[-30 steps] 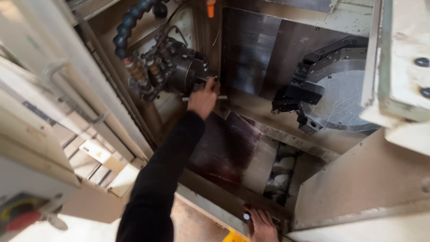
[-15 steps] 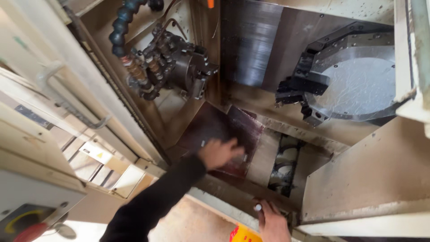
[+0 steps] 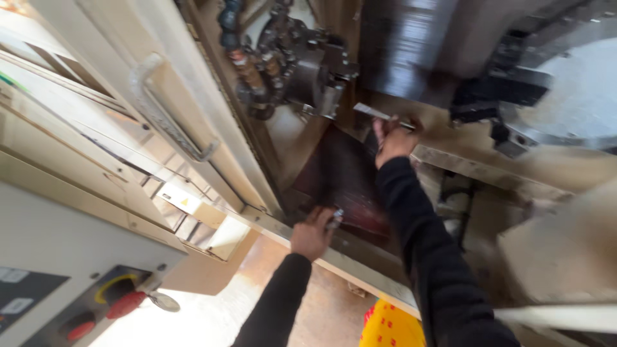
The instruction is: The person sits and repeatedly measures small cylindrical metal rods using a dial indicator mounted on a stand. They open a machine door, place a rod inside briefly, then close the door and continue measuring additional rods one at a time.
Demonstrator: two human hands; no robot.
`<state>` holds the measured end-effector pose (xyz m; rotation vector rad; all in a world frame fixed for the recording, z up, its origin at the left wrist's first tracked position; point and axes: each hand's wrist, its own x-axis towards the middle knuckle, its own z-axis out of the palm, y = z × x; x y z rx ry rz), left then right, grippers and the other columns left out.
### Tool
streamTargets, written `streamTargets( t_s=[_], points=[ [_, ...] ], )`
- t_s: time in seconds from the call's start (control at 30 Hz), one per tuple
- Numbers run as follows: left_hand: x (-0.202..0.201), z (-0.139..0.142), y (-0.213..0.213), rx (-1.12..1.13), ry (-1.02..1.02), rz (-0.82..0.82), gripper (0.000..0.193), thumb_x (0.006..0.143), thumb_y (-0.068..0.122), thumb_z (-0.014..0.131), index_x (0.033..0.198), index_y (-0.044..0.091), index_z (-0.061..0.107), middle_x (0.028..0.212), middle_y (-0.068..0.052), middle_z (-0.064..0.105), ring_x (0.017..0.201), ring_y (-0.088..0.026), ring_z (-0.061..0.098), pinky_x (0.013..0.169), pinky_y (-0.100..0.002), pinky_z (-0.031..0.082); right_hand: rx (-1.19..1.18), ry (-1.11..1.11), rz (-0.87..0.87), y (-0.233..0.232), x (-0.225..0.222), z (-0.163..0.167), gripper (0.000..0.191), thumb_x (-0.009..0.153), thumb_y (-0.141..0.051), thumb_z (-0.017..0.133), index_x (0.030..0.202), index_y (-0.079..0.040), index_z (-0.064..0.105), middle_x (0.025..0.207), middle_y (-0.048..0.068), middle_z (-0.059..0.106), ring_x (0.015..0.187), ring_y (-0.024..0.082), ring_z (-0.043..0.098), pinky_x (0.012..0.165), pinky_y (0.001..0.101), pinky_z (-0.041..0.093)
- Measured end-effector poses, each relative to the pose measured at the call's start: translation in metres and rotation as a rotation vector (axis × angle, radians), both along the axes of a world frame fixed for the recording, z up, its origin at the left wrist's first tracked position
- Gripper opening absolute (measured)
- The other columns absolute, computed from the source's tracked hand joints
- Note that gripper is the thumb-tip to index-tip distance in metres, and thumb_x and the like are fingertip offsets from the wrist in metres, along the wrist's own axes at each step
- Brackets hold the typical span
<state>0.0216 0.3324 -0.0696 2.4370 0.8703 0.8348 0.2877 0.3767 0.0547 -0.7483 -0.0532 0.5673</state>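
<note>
Metal bar (image 3: 379,114) pinched in right hand (image 3: 393,142); left hand (image 3: 313,232) clasps small metal piece (image 3: 335,217).

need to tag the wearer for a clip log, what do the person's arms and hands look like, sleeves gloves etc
Both arms wear long, plain black sleeves reaching the wrists, with no visible markings or cuffs of another colour. The left hand and right hand are bare: no gloves show. The picture is too blurred to tell rings or a watch.

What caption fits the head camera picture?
Right hand grips a flat metal bar near the chuck; left hand rests on the machine's sill.
</note>
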Motion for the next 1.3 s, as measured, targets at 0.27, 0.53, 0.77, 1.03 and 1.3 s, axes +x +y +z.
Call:
streamTargets(
  t_s=[0.27, 0.53, 0.77, 1.03, 1.3],
  points=[
    [-0.002, 0.010, -0.009, -0.039, -0.007, -0.013, 0.051, 0.080, 0.015, 0.075, 0.129, 0.019, 0.063, 0.130, -0.019, 0.067, 0.092, -0.041, 0.072, 0.083, -0.048, 0.060, 0.184, 0.145, 0.014, 0.077, 0.008, 0.026, 0.042, 0.099, -0.009, 0.045, 0.138, -0.024, 0.036, 0.109, 0.015, 0.059, 0.082, 0.026, 0.066, 0.065, 0.0358, 0.062],
    [-0.002, 0.020, -0.014, -0.025, -0.015, -0.011, 0.052, 0.079, 0.015, 0.076, 0.129, 0.017, 0.064, 0.130, -0.018, 0.067, 0.091, -0.039, 0.073, 0.083, -0.046, 0.060, 0.098, -0.385, -0.145, 0.119, -0.021, 0.017, 0.061, 0.103, 0.015, 0.050, 0.149, -0.022, 0.033, 0.126, 0.021, 0.054, 0.099, 0.026, 0.059, 0.084, 0.0405, 0.055],
    [-0.001, 0.024, -0.016, -0.079, 0.010, 0.013, 0.050, 0.080, 0.014, 0.074, 0.129, 0.017, 0.063, 0.131, -0.017, 0.068, 0.084, -0.038, 0.074, 0.080, -0.043, 0.062, -0.118, -0.477, 0.052, 0.123, -0.028, 0.010, 0.083, 0.100, 0.003, 0.045, 0.158, -0.034, 0.000, 0.164, 0.018, 0.018, 0.153, 0.031, 0.025, 0.125, 0.0472, 0.023],
    [0.002, 0.022, -0.017, -0.055, -0.026, 0.023, 0.045, 0.083, 0.015, 0.075, 0.126, 0.014, 0.063, 0.129, -0.022, 0.068, 0.085, -0.039, 0.075, 0.081, -0.042, 0.062, -0.165, -0.563, 0.028, 0.121, -0.026, 0.006, 0.084, 0.103, 0.000, 0.052, 0.159, -0.034, 0.001, 0.164, 0.017, 0.017, 0.148, 0.025, 0.028, 0.122, 0.0449, 0.027],
    [0.001, 0.023, -0.018, -0.048, -0.052, 0.023, 0.045, 0.083, 0.014, 0.075, 0.127, 0.014, 0.063, 0.128, -0.020, 0.070, 0.087, -0.039, 0.075, 0.080, -0.044, 0.062, -0.131, -0.458, 0.127, 0.123, -0.023, 0.005, 0.107, 0.070, 0.015, 0.046, 0.154, -0.034, 0.001, 0.134, 0.021, 0.039, 0.073, 0.017, 0.054, 0.078, 0.0350, 0.055]
  ],
)
